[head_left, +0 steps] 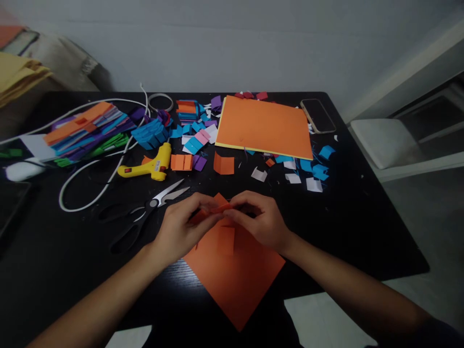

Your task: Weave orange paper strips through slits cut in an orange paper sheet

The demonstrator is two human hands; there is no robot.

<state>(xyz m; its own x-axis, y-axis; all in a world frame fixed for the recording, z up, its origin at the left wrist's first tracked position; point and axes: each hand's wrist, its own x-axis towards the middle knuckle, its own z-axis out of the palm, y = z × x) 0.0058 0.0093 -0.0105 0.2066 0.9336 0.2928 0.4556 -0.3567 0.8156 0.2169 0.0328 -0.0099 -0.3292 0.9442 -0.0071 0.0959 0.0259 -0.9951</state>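
Between the fingertips of both hands is a small orange paper piece [220, 209], partly covered by the fingers. My left hand [184, 222] pinches it from the left, and my right hand [259, 217] pinches it from the right, thumbs close together. Beneath them an orange paper sheet [239, 285] lies turned cornerwise on the table. A small orange rectangle [226, 240] rests on that sheet, just below the fingers. Black-handled scissors [152, 205] lie open left of my left hand. Beyond the hands sits a creased orange paper piece [224, 164].
A yellow glue gun [148, 166] lies behind the scissors, near a looping white cable [67, 186]. Folded coloured paper strips [90, 128] are piled at the left. At the back are an orange sheet stack [266, 125] and a phone [318, 116]. Blue and white scraps [313, 184] are scattered rightward.
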